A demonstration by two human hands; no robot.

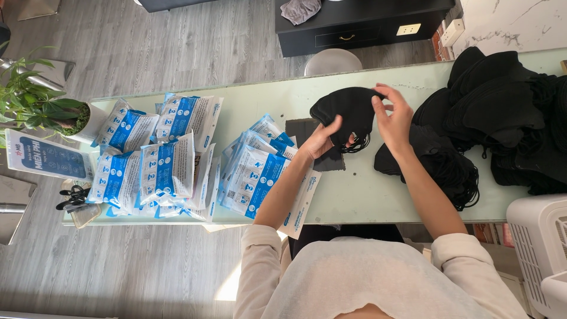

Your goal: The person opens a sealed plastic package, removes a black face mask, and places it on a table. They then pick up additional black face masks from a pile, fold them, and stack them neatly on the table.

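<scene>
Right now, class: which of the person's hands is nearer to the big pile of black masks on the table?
The right hand. It is beside the pile, just left of it in the picture, holding a black mask. The left hand grips that mask's far side, farther from the pile.

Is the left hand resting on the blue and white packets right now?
No: the left hand and right hand both grip the black mask stack, apart from the blue and white packets.
</scene>
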